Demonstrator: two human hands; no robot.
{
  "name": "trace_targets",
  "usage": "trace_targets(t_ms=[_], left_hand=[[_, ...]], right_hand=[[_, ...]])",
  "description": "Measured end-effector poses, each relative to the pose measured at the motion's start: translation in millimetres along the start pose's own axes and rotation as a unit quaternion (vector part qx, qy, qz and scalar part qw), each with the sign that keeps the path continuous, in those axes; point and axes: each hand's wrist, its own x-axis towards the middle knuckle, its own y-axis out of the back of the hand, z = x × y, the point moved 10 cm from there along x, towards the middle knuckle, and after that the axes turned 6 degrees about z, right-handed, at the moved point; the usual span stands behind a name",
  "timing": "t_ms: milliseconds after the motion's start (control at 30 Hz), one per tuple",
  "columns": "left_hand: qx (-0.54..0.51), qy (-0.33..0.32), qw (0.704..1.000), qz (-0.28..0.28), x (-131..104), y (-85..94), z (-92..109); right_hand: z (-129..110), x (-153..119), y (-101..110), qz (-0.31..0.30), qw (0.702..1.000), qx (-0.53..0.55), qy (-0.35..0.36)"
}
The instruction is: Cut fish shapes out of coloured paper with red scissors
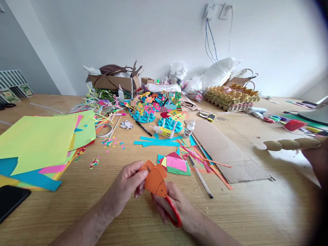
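Between finger and thumb, my left hand (134,176) pinches an orange paper fish (155,180) by its tail end. The fish has drawn dark lines, an eye and a mouth, and part of its edge is cut to shape. My right hand (174,200) is closed on red-handled scissors (174,212) just below the fish. The paper hides the scissor blades, so I cannot tell how far apart they are. Just beyond my hands lie small paper pieces, with a pink rectangle (176,163) bearing a drawn fish outline on top.
Coloured sheets (38,143) and a phone (14,201) lie left. A pen (201,177), paper strips and cardboard (225,150) are at right. Glue bottles (189,129), finished paper fish on blue bases (170,124) and egg trays (230,97) stand behind. Another person's hand (316,159) is far right.
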Motion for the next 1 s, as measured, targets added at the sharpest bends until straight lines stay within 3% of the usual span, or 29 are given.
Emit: trace_targets(t_ms=[1000], left_hand=[[0.017,0.017,0.998,-0.058,-1.2,-5.9,-1.2]], right_hand=[[-5.3,0.8,-2.0,-0.002,1.000,0.025,0.014]])
